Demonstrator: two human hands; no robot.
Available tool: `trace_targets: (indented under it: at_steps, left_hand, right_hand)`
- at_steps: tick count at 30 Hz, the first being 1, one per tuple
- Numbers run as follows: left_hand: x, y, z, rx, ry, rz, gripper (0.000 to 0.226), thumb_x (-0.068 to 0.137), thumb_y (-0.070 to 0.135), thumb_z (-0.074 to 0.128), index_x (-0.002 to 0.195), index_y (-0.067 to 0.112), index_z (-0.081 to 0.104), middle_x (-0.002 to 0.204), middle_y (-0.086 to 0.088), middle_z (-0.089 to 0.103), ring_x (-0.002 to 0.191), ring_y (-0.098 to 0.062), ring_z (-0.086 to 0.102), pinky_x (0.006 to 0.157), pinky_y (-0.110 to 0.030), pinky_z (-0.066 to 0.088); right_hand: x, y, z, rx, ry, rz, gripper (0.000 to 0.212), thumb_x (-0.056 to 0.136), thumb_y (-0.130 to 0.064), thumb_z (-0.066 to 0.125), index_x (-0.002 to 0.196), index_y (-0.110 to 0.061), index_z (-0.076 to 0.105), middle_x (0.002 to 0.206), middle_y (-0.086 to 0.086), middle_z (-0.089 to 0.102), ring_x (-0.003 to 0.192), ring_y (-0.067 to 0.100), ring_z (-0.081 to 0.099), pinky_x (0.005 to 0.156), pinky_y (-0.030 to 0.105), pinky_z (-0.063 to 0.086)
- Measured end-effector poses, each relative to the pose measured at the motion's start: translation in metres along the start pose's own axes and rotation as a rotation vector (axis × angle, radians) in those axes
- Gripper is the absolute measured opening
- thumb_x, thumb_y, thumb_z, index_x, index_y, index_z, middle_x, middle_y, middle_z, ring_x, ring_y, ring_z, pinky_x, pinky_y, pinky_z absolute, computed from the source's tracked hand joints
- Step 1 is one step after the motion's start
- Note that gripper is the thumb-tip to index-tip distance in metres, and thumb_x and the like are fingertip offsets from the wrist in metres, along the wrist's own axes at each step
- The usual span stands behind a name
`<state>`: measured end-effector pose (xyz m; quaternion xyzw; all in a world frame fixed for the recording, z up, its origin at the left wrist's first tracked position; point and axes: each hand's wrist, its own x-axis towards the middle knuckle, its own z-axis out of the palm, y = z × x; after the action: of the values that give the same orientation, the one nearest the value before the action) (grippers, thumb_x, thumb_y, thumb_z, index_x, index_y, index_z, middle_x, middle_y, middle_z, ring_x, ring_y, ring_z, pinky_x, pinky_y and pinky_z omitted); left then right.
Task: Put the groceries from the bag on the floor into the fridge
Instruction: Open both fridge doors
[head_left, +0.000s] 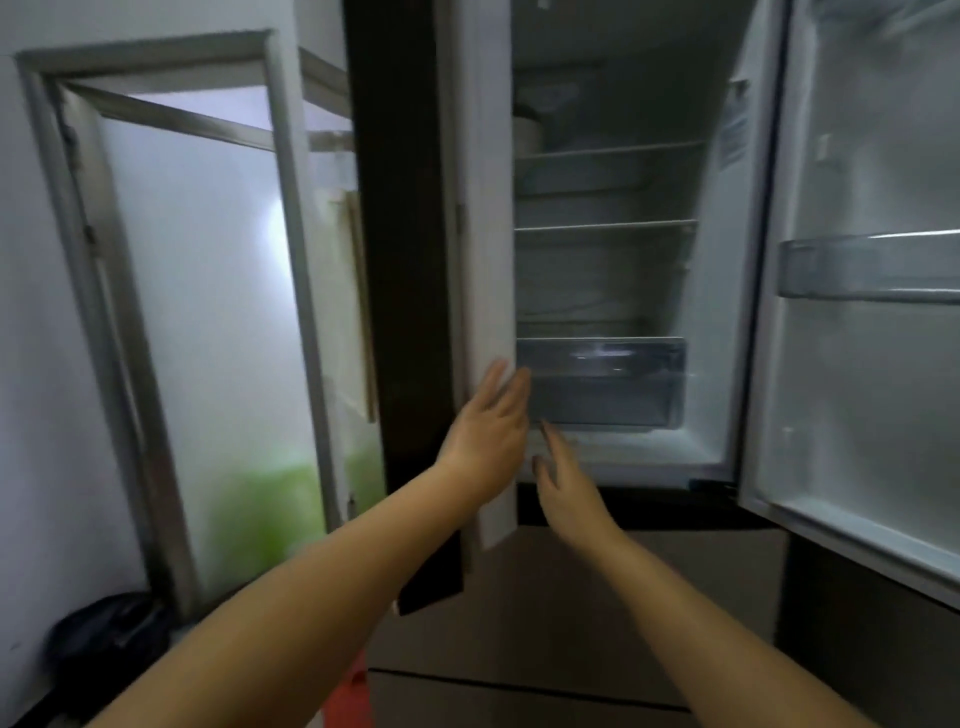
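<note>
The fridge (608, 291) stands open in front of me, its two upper doors swung out. My left hand (488, 431) lies flat with straight fingers against the inner edge of the left door (483, 208). Just below the clear crisper drawer (602, 379), my right hand (563, 478) reaches toward the compartment floor, fingers straight and holding nothing. Glass shelves (605, 226) above the drawer look mostly bare. A pale container (527, 132) sits on the top shelf at the left. A bit of red (350, 691) shows low between my arms; I cannot tell whether it is the bag.
The right door (857, 364) reaches far out toward me, with a door bin (867, 267) at mid height. Closed lower drawers (571, 597) sit beneath the compartment. A frosted glass doorway (208, 312) is at the left, and a dark object (109, 639) lies on the floor below it.
</note>
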<state>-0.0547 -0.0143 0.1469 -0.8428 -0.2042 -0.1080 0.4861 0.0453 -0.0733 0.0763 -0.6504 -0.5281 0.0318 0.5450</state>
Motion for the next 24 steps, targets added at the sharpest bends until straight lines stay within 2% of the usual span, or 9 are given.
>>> trace_targets:
  at_steps: [2,5,9,11,13,15,18,21,24]
  left_hand:
    - [-0.001,-0.003,0.004,0.012,-0.006,0.025,0.054,0.096,0.035,0.041,0.143,0.008,0.035,0.157,-0.018,0.017,0.146,-0.035,-0.004,0.104,-0.059,-0.021]
    - [-0.003,-0.004,0.007,0.074,0.056,0.034,0.054,0.097,0.036,0.039,0.143,0.008,0.035,0.156,-0.016,0.02,0.146,-0.036,-0.001,0.102,-0.059,-0.021]
    - [-0.021,-0.013,0.022,0.06,0.175,-0.032,0.045,0.093,0.038,0.046,0.131,0.014,0.053,0.148,-0.013,0.041,0.144,-0.034,0.018,0.109,-0.061,-0.012]
    - [-0.032,-0.018,0.032,0.029,0.279,-0.059,0.034,0.085,0.037,0.058,0.111,0.017,0.068,0.133,-0.009,0.058,0.138,-0.03,0.037,0.115,-0.06,0.0]
    - [-0.045,-0.025,0.044,-0.025,0.414,-0.084,0.024,0.085,0.031,0.059,0.096,0.015,0.073,0.12,-0.009,0.066,0.13,-0.028,0.047,0.115,-0.057,0.006]
    - [-0.059,-0.032,0.051,-0.066,0.52,-0.153,0.023,0.087,0.027,0.054,0.09,0.014,0.073,0.113,-0.008,0.069,0.127,-0.026,0.047,0.114,-0.055,0.01]
    - [-0.084,-0.04,0.058,-0.06,0.564,-0.242,0.026,0.088,0.029,0.051,0.088,0.015,0.073,0.106,-0.005,0.07,0.125,-0.024,0.041,0.114,-0.055,0.011]
    - [-0.109,-0.054,0.068,-0.079,0.6,-0.296,0.029,0.09,0.025,0.046,0.085,0.015,0.072,0.112,-0.006,0.069,0.127,-0.024,0.039,0.113,-0.055,0.011]
    - [-0.132,-0.067,0.084,-0.156,0.633,-0.361,0.033,0.089,0.021,0.041,0.078,0.015,0.072,0.123,-0.01,0.065,0.136,-0.021,0.032,0.114,-0.054,0.008]
  right_hand:
    - [0.012,-0.01,0.02,0.205,-0.001,-0.028,0.03,0.101,-0.01,0.037,0.13,-0.016,0.043,0.127,-0.009,0.052,0.116,-0.006,0.049,0.095,0.006,0.037]
    - [0.019,-0.009,0.029,0.283,0.027,-0.046,0.02,0.1,-0.008,0.041,0.11,-0.02,0.053,0.102,-0.008,0.061,0.1,0.01,0.061,0.078,0.01,0.048]
    - [0.025,-0.006,0.022,0.088,-0.087,-0.182,0.024,0.099,-0.013,0.043,0.12,-0.023,0.051,0.11,-0.017,0.056,0.099,-0.006,0.056,0.079,0.003,0.043]
    - [0.031,-0.006,0.024,-0.052,-0.148,-0.236,0.029,0.098,-0.015,0.045,0.126,-0.02,0.049,0.117,-0.014,0.051,0.107,-0.001,0.05,0.084,0.002,0.037]
    - [0.034,-0.003,0.036,-0.13,-0.169,-0.298,0.028,0.098,-0.018,0.044,0.125,-0.017,0.051,0.123,-0.004,0.053,0.112,0.011,0.05,0.093,0.017,0.042]
    - [0.034,-0.001,0.055,-0.16,-0.151,-0.349,0.026,0.096,-0.026,0.039,0.113,-0.016,0.055,0.111,0.007,0.057,0.102,0.022,0.053,0.086,0.031,0.046]
    - [0.026,-0.008,0.083,-0.21,-0.085,-0.43,0.029,0.085,-0.026,0.035,0.102,-0.013,0.055,0.096,0.013,0.058,0.091,0.024,0.048,0.076,0.024,0.033]
    - [0.016,-0.022,0.1,-0.23,-0.055,-0.523,0.038,0.074,-0.016,0.039,0.105,-0.009,0.059,0.096,0.016,0.061,0.091,0.023,0.043,0.081,0.025,0.032]
    - [0.011,-0.037,0.115,-0.283,-0.074,-0.612,0.038,0.078,-0.015,0.042,0.109,-0.007,0.063,0.096,0.011,0.065,0.09,0.023,0.047,0.086,0.033,0.036]
